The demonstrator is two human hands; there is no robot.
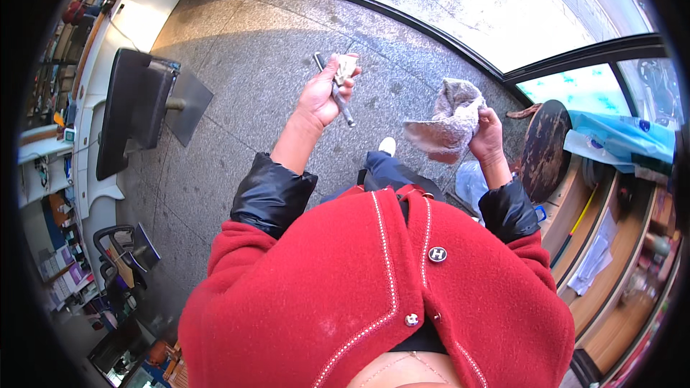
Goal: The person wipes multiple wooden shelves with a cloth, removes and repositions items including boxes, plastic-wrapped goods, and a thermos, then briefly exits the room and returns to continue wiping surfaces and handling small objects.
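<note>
My left hand is raised over the floor, its fingers closed around a pen with a dark cap. A small crumpled cream-coloured piece, paper or cloth, is in the same grip. From my right hand hangs a greyish, rumpled towel-like cloth, pinched at its right edge. The cloth's lower left part looks brownish. The two hands are apart, both in front of my red coat, with black sleeve covers on the forearms.
Speckled grey stone floor lies below, bounded ahead by a dark-framed glass front. Wooden shelves, a worn round stool top and a blue plastic bag are at right. A monitor stands at left, by a white counter.
</note>
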